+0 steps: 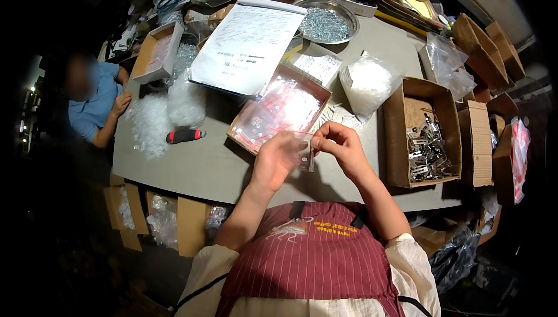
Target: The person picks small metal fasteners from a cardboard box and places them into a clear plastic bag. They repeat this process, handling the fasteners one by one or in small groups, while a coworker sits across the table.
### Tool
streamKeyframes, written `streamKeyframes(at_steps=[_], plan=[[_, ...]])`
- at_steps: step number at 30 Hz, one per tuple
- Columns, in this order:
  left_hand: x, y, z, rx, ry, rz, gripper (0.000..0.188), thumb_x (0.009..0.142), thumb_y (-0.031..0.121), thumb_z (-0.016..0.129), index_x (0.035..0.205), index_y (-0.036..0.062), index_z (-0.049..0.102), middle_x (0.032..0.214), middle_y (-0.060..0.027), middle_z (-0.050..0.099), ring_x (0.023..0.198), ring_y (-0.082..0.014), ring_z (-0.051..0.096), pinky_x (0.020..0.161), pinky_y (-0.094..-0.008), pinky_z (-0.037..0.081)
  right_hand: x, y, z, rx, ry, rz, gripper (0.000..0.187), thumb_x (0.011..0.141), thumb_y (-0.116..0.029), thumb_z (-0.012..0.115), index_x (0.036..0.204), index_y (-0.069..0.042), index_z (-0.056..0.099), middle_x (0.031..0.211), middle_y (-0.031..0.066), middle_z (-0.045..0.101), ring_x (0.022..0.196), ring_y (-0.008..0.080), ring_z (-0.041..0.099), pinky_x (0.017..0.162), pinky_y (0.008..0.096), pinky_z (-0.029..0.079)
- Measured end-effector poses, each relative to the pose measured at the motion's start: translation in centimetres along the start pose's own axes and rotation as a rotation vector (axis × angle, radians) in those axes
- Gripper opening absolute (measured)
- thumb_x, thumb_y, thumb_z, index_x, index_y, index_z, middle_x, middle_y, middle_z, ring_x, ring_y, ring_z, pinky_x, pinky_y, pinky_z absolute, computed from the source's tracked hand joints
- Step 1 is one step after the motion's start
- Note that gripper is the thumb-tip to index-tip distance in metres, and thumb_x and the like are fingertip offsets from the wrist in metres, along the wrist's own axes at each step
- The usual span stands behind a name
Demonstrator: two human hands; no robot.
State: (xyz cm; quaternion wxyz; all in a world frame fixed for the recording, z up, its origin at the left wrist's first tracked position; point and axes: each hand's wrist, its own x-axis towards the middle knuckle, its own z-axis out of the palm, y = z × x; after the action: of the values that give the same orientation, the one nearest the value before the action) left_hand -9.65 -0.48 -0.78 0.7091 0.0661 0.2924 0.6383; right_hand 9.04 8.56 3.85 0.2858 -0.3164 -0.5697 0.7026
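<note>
Now clear bag [306,160] sits up just beside near edge of box [240,143]; long axis runs toward apron [308,259], red-lined end points away. Right hand [344,149] pinches near that end; left hand [275,159] half-curled alongside, grip unclear.

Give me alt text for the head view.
A person's right hand pinches a small, clear, red-edged plastic bag, with the left hand against it, beside a cardboard box of similar bags on a cluttered gray table. An open box of metal clips sits to the right.
</note>
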Motion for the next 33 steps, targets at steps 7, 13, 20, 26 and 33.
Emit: streamKeyframes(at_steps=[7, 13, 20, 26, 33], plan=[[-2.7, 2.6, -3.6, -0.392, 0.15, -0.088, 0.027, 0.106, 0.013, 0.041, 0.099, -0.004, 0.061, 0.115, -0.0188, 0.068, 0.115, -0.0357, 0.064, 0.116, -0.0571, 0.042, 4.1, 3.1, 0.7, 0.102, -0.02, -0.088, 0.013, 0.095, -0.013, 0.066, 0.099, 0.0, 0.064, 0.093, 0.0043, 0.065, 0.088, 0.0133, 0.062, 0.084, 0.0302, 0.049], [-8.4, 5.4, -3.0, 0.02, 0.52, 0.138, 0.03, 0.109, 0.032, 0.049, 0.106, 0.0034, 0.057, 0.075, -0.0035, 0.057, 0.069, -0.0124, 0.053, 0.061, -0.0279, 0.041, 7.9, 7.2, 2.8, -0.941, 0.034, -0.421, 0.042, 0.093, -0.019, 0.071, 0.127, 0.002, 0.057, 0.123, 0.0222, 0.059, 0.101, 0.0368, 0.065, 0.09, 0.0443, 0.054], [-19.4, 4.3, -16.4, 0.767, 1.025, 0.531, 0.037, 0.107, 0.035, 0.053, 0.08, 0.0095, 0.057, 0.065, 0.0043, 0.045, 0.055, -0.0065, 0.038, 0.05, -0.0259, 0.03, 7.9, 7.0, 5.0, -1.118, 0.022, -0.508, 0.05, 0.087, -0.024, 0.077, 0.125, -0.001, 0.056, 0.117, 0.0212, 0.058, 0.104, 0.0388, 0.059, 0.09, 0.0472, 0.049], [-29.8, -5.3, -34.7, 1.973, 1.185, -0.047, 0.029, 0.101, 0.022, 0.053, 0.083, 0.0055, 0.069, 0.08, -0.0171, 0.068, 0.072, -0.0375, 0.064, 0.066, -0.0532, 0.049, 8.1, 7.6, 5.5, -1.17, -0.146, -0.437, 0.033, 0.075, -0.009, 0.073, 0.106, -0.002, 0.063, 0.099, 0.0158, 0.063, 0.098, 0.035, 0.06, 0.086, 0.0452, 0.046], [-20.3, 2.7, -19.5, 1.893, 1.05, 0.376, 0.017, 0.096, 0.017, 0.06, 0.096, 0.0046, 0.072, 0.095, -0.0168, 0.071, 0.094, -0.0364, 0.066, 0.083, -0.0467, 0.053, 7.5, 6.2, 2.0, -0.613, -0.007, -0.281, 0.018, 0.097, -0.012, 0.068, 0.106, 0.001, 0.075, 0.1, 0.0134, 0.075, 0.089, 0.0244, 0.07, 0.078, 0.0331, 0.054]])
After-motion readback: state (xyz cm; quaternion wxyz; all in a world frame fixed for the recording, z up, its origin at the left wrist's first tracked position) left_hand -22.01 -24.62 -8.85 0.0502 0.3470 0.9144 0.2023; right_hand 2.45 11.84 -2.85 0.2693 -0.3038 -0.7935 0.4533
